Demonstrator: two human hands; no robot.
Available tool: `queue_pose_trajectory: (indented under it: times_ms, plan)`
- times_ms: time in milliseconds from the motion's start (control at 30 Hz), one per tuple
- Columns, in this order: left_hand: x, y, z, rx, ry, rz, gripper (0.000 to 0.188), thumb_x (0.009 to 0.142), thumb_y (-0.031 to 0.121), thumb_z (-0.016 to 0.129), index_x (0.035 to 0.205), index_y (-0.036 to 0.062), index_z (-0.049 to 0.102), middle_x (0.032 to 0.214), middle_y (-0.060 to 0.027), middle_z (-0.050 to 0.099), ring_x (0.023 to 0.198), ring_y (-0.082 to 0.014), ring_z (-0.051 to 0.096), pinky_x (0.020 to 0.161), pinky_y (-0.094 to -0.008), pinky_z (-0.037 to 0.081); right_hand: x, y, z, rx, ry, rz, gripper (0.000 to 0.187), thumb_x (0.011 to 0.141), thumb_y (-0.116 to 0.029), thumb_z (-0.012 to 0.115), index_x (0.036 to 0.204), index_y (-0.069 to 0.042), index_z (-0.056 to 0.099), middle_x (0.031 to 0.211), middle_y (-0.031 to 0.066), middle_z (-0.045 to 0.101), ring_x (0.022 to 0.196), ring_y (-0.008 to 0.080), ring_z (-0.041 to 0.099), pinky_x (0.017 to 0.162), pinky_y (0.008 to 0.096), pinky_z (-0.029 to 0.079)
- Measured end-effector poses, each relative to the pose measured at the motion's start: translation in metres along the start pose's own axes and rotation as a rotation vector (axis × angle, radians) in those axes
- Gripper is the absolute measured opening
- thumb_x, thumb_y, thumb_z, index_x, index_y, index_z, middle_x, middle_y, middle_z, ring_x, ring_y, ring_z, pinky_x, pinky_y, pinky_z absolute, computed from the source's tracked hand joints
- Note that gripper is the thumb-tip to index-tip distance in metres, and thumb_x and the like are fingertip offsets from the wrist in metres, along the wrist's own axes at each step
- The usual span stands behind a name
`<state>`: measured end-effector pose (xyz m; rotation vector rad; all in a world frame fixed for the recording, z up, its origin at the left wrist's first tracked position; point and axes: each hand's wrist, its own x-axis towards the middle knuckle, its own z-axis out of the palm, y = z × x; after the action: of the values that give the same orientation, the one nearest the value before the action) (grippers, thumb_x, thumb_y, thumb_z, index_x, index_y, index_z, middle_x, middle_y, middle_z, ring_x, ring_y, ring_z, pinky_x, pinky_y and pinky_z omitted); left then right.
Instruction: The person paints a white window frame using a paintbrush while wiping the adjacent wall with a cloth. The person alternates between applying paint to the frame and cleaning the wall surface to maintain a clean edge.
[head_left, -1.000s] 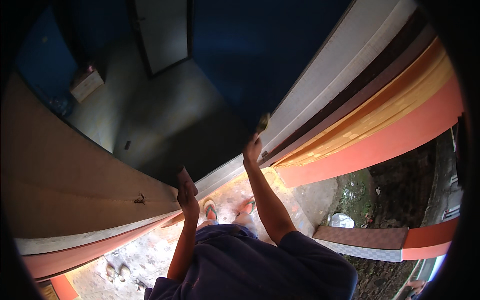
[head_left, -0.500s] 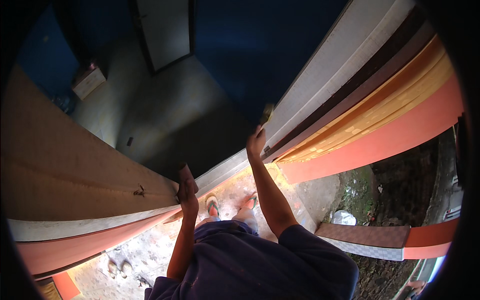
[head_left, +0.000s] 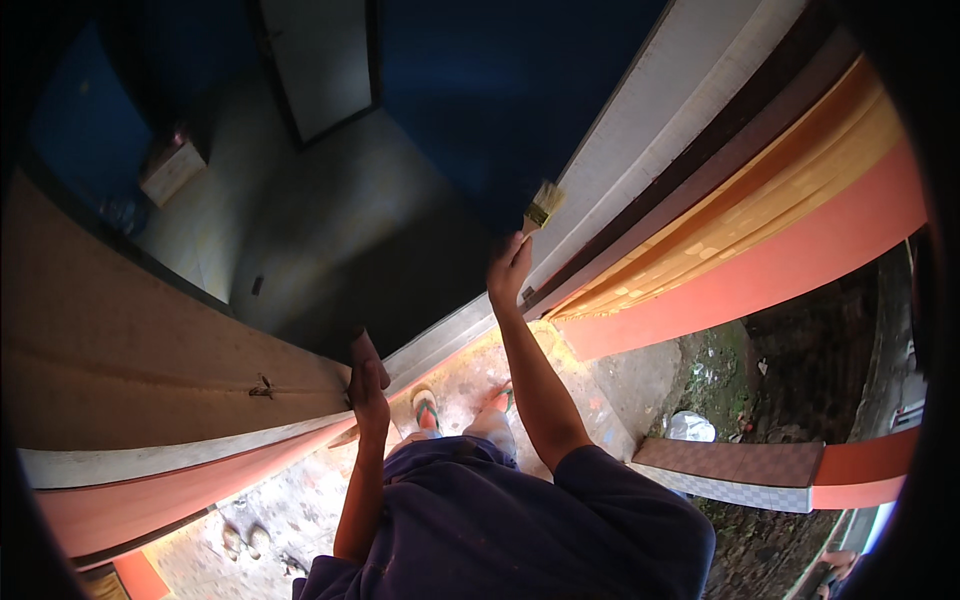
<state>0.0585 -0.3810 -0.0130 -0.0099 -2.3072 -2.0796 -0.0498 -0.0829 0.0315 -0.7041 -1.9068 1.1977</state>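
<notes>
Right hand (head_left: 508, 272) has risen, gripping a paintbrush (head_left: 541, 207) angled bristles-up; left hand (head_left: 368, 378) grasps the door edge (head_left: 330, 400).

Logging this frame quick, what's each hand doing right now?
Left hand: closed on the edge of the wooden door.
Right hand: closed around a paintbrush, bristles at the white door frame.

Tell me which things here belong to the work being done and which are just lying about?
In use:
- paintbrush, held up in the right hand against the pale door frame
- brown wooden door, its edge gripped by the left hand

Lying about:
- small box on the floor inside
- white bag on the ground outside
- shoes on the step
</notes>
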Motion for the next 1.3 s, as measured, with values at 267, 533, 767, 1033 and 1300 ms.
queue_pose_trajectory:
  times_ms: [267, 533, 767, 1033, 1300]
  plan:
    - [0.005, 0.016, 0.005, -0.007, -0.060, 0.029, 0.045, 0.110, 0.033, 0.047, 0.130, -0.0055, 0.060, 0.111, -0.0242, 0.069, 0.099, -0.0299, 0.064, 0.092, -0.0389, 0.048, -0.053, 0.251, -0.008, -0.298, -0.175, 0.762, 0.055, 0.105, -0.041, 0.046, 0.098, 0.007, 0.071, 0.073, 0.0209, 0.071, 0.059, 0.0315, 0.070, 0.060, 0.0447, 0.054]
    - [-0.018, 0.000, -0.010, 0.055, -0.029, -0.097, 0.044, 0.111, 0.034, 0.044, 0.123, -0.0041, 0.062, 0.114, -0.0163, 0.070, 0.106, -0.0247, 0.063, 0.097, -0.0362, 0.045, -0.092, 0.094, -0.015, -0.137, -0.100, 0.106, 0.046, 0.110, -0.036, 0.044, 0.089, 0.002, 0.060, 0.070, 0.0200, 0.067, 0.066, 0.0442, 0.067, 0.060, 0.0497, 0.048]
    - [0.002, 0.003, 0.001, 0.047, -0.110, -0.090, 0.042, 0.111, 0.031, 0.045, 0.122, -0.0047, 0.063, 0.115, -0.0155, 0.070, 0.107, -0.0225, 0.062, 0.098, -0.0355, 0.045, -0.048, 0.163, -0.031, 0.337, -0.129, 0.876, 0.047, 0.110, -0.036, 0.046, 0.092, 0.002, 0.064, 0.062, 0.0058, 0.056, 0.054, 0.0202, 0.057, 0.054, 0.0399, 0.046]
    - [-0.006, 0.013, 0.022, 0.151, -0.036, 0.165, 0.029, 0.103, 0.012, 0.058, 0.126, -0.0032, 0.066, 0.120, -0.0207, 0.064, 0.112, -0.0287, 0.063, 0.099, -0.0369, 0.047, 0.012, -0.061, -0.084, 0.396, -0.072, -0.118, 0.037, 0.114, -0.034, 0.040, 0.087, -0.009, 0.047, 0.062, -0.0051, 0.041, 0.050, 0.0037, 0.038, 0.046, 0.0230, 0.030]
    - [0.020, 0.040, 0.057, 0.483, -0.128, 0.552, 0.007, 0.090, 0.006, 0.072, 0.091, -0.0011, 0.070, 0.115, -0.0176, 0.058, 0.100, -0.0348, 0.060, 0.083, -0.0416, 0.049, -0.067, 0.236, -0.085, -0.363, -0.390, 0.459, 0.051, 0.108, -0.043, 0.051, 0.097, 0.004, 0.066, 0.064, 0.0097, 0.064, 0.048, 0.0194, 0.061, 0.048, 0.0361, 0.049]
